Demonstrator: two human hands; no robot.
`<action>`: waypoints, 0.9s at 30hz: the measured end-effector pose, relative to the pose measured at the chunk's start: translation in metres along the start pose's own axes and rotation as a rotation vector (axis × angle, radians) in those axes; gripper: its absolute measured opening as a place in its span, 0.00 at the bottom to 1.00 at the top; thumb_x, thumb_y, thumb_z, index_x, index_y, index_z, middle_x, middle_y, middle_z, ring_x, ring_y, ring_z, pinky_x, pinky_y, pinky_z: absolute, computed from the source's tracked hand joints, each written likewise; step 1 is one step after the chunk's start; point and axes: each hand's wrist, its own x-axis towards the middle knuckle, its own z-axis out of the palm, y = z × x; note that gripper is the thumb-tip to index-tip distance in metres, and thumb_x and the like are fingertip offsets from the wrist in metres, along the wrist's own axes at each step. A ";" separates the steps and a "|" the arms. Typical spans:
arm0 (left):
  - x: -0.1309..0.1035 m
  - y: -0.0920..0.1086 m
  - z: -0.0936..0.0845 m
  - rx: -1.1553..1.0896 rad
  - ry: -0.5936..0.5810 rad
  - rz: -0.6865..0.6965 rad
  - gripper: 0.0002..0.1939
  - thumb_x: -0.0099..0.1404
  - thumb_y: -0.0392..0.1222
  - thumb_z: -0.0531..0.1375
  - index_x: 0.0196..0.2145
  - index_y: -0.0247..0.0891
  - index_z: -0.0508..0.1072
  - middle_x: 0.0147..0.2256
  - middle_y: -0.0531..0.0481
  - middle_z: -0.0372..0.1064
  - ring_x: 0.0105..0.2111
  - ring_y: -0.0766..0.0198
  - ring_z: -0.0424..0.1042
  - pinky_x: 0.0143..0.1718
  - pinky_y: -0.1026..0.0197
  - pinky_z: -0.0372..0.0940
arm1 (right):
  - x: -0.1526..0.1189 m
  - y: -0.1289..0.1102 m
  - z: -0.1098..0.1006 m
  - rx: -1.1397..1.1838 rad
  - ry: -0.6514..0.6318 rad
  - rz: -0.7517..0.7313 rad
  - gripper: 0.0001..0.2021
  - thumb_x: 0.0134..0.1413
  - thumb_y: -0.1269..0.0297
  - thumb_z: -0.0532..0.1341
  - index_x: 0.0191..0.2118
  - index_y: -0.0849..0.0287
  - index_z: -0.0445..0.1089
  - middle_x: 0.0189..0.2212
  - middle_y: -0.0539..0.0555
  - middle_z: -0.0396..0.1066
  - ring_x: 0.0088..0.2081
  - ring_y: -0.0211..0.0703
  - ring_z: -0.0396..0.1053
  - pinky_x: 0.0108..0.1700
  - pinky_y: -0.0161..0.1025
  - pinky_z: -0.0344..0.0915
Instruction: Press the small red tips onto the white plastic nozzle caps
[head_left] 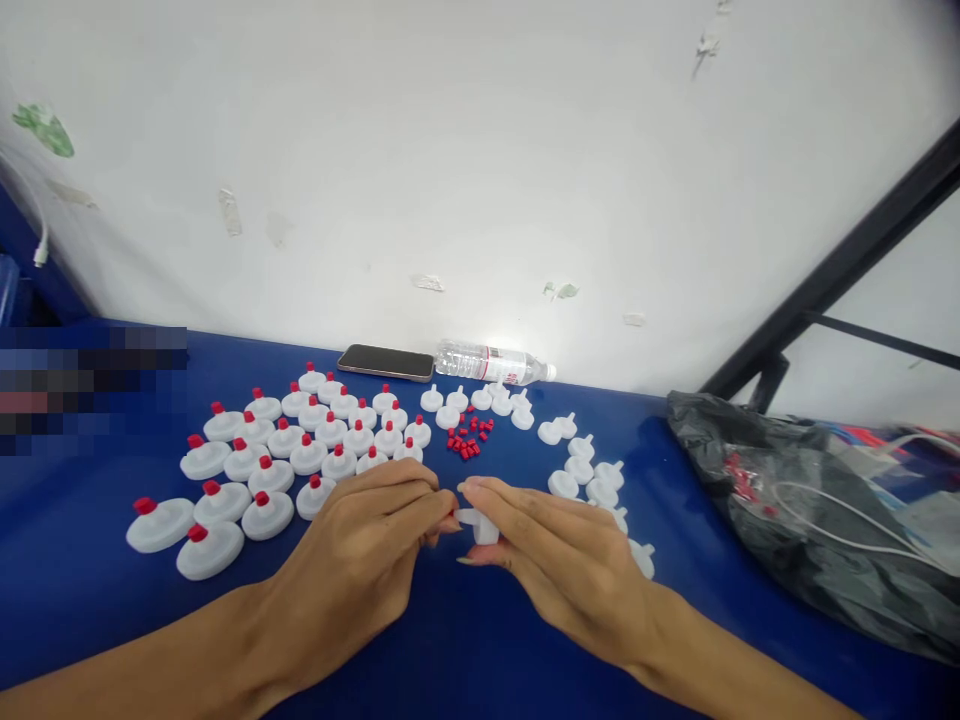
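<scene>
Held in my right hand [577,560] is a white nozzle cap [486,528], its narrow spout pointing left. My left hand [375,540] is closed in a pinch at the spout's tip, where a bit of red shows between the fingers; it looks like a small red cap, mostly hidden. Left of my hands stand several white nozzle caps with red tips [268,515]. Loose red caps [466,440] lie in a small pile beyond my fingers. Around them and to the right are several white nozzle caps without red tips [562,484].
Against the white wall, a phone [386,362] and a clear plastic bottle [491,362] lie on the blue table [480,640]. A dark plastic bag [795,530] with red pieces and a white cable [847,515] sits at right, below a black metal frame [832,265].
</scene>
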 end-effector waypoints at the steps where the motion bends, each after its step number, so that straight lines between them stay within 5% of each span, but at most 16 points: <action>1: 0.000 0.000 0.000 -0.023 -0.005 -0.018 0.17 0.70 0.19 0.51 0.42 0.37 0.72 0.31 0.49 0.74 0.33 0.63 0.72 0.29 0.63 0.68 | 0.000 -0.001 0.001 -0.023 0.003 -0.013 0.33 0.70 0.74 0.61 0.75 0.57 0.51 0.54 0.60 0.80 0.55 0.47 0.79 0.58 0.40 0.77; 4: 0.001 -0.003 0.002 -0.054 -0.014 -0.027 0.16 0.71 0.20 0.51 0.41 0.35 0.73 0.32 0.49 0.74 0.33 0.63 0.71 0.31 0.63 0.67 | 0.001 -0.001 0.000 -0.045 0.002 -0.001 0.27 0.71 0.73 0.61 0.71 0.60 0.59 0.54 0.61 0.80 0.56 0.45 0.78 0.60 0.38 0.75; 11: 0.022 -0.018 -0.021 0.034 -0.165 0.008 0.08 0.78 0.33 0.54 0.48 0.38 0.73 0.34 0.50 0.72 0.37 0.59 0.65 0.41 0.55 0.63 | 0.008 0.007 -0.005 0.027 -0.132 0.333 0.15 0.71 0.65 0.61 0.61 0.54 0.70 0.53 0.56 0.78 0.53 0.47 0.77 0.57 0.44 0.75; 18: 0.025 -0.030 -0.045 0.200 -0.327 0.073 0.10 0.74 0.32 0.55 0.34 0.38 0.71 0.31 0.49 0.67 0.35 0.58 0.62 0.39 0.53 0.60 | 0.007 0.022 -0.005 0.044 -0.293 0.545 0.03 0.69 0.66 0.62 0.45 0.51 0.72 0.49 0.50 0.80 0.52 0.49 0.76 0.56 0.47 0.70; 22: 0.015 -0.035 -0.039 0.324 -0.493 0.119 0.10 0.73 0.35 0.57 0.33 0.39 0.74 0.34 0.47 0.68 0.38 0.53 0.64 0.42 0.50 0.62 | 0.007 0.023 -0.003 0.071 -0.322 0.521 0.02 0.71 0.61 0.62 0.44 0.51 0.72 0.51 0.50 0.79 0.55 0.49 0.74 0.58 0.46 0.68; 27: 0.006 -0.038 -0.033 0.454 -0.520 0.128 0.06 0.70 0.39 0.61 0.34 0.40 0.77 0.48 0.40 0.69 0.50 0.45 0.67 0.50 0.43 0.64 | 0.005 0.027 -0.001 -0.013 -0.345 0.418 0.06 0.71 0.62 0.63 0.48 0.53 0.76 0.49 0.54 0.78 0.50 0.50 0.75 0.55 0.48 0.68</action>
